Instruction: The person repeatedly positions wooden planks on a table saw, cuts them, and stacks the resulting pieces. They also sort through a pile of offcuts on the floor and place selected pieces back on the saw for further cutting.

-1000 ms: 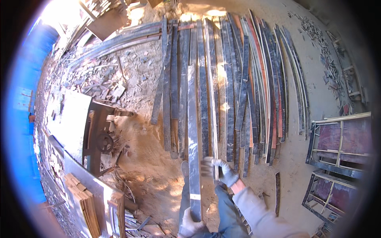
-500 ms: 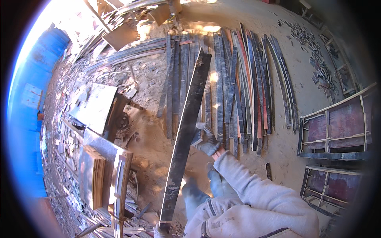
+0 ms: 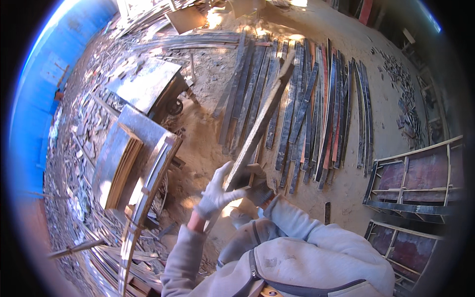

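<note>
A long narrow plank [image 3: 261, 123] with a dark face and a pale, rough edge slants from in front of my body up toward the far side. My left hand [image 3: 218, 190], in a light knitted glove, grips its near part from the left, thumb across the dark face and fingers along the edge. On the opposite side, my right hand [image 3: 258, 187], in a darker-looking grey glove, holds the plank close to the left hand. Its fingers are partly in shadow. The plank's lowest end passes behind my left wrist.
Many long dark strips [image 3: 302, 109] lie on the sandy ground ahead. To the left stand a wheeled metal-topped table [image 3: 146, 84] and a bench with a stack of boards [image 3: 123, 171]. Framed panels [image 3: 415, 175] are at right. Small offcuts [image 3: 403, 94] lie at far right.
My left hand has come up from the plank's near end to its side, beside my right hand. The plank has turned to show its pale edge, and its far end swung right.
</note>
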`<move>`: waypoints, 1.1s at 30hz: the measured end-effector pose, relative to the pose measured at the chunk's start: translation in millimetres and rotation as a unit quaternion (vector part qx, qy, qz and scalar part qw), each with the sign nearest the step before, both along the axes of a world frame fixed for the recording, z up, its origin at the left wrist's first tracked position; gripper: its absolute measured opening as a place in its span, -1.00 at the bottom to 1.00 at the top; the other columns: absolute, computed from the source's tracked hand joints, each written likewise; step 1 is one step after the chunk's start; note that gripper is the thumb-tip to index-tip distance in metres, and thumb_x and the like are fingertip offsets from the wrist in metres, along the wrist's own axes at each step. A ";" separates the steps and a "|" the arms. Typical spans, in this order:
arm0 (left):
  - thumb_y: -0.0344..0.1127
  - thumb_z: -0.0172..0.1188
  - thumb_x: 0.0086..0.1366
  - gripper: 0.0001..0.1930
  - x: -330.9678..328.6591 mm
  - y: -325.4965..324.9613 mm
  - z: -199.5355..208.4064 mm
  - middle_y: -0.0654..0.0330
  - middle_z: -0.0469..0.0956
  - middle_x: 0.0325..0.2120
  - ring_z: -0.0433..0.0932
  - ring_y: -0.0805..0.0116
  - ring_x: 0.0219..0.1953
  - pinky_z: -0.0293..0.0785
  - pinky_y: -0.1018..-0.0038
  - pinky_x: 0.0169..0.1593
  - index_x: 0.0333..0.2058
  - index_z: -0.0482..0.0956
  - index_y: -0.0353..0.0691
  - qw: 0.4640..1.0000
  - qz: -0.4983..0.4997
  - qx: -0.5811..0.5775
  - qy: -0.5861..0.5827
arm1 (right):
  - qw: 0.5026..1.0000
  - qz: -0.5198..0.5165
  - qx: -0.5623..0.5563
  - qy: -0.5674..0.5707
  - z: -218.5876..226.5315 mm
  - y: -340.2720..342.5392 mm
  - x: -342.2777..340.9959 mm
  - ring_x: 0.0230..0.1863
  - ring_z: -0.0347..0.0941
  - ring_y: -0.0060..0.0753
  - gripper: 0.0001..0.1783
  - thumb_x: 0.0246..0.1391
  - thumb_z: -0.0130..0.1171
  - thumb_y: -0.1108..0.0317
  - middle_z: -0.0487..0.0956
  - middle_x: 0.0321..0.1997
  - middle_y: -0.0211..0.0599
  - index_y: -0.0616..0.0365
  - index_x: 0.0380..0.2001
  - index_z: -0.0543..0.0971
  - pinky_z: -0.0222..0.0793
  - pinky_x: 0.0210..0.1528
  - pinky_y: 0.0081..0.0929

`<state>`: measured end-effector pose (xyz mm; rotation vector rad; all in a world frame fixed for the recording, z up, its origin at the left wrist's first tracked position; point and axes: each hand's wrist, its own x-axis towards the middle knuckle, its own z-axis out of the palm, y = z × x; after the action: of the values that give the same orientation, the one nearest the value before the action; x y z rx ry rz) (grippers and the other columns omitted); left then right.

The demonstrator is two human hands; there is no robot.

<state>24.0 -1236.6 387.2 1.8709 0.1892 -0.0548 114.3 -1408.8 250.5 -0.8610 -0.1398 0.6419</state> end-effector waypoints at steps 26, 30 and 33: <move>-0.45 0.57 0.11 -0.13 -119.7 86.2 19.7 0.33 0.59 -0.13 0.56 0.47 -0.01 0.58 0.45 0.09 0.42 0.44 -0.13 0.949 0.231 -0.199 -0.076 | 0.918 0.301 -0.069 0.248 208.8 80.7 -28.7 -0.08 0.76 0.18 -0.16 0.17 0.29 -0.44 0.70 -0.17 0.27 0.31 -0.21 0.58 0.77 -0.08 0.16; -0.44 0.55 0.16 -0.22 -109.9 91.4 25.1 0.29 0.62 0.02 0.57 0.45 0.04 0.56 0.40 0.20 0.37 0.48 -0.21 0.930 0.215 -0.198 -0.224 | 0.918 0.277 0.011 0.283 283.9 103.6 -61.1 -0.34 0.64 0.02 -0.13 0.24 0.16 -0.51 0.63 -0.34 0.00 0.29 -0.17 0.58 0.72 -0.23 0.01; -0.43 0.56 0.17 -0.22 -100.1 77.9 20.3 0.27 0.61 0.04 0.56 0.44 0.06 0.54 0.39 0.22 0.37 0.46 -0.23 0.907 0.265 -0.194 -0.265 | 0.901 0.352 0.069 0.245 338.6 136.9 -104.9 -0.39 0.66 -0.08 -0.12 0.28 0.11 -0.52 0.65 -0.36 -0.11 0.26 -0.07 0.61 0.70 -0.31 -0.06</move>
<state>-76.1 -1158.7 407.5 1.3252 0.2781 0.7337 9.4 -1271.9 589.1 -0.4704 -0.0347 1.4937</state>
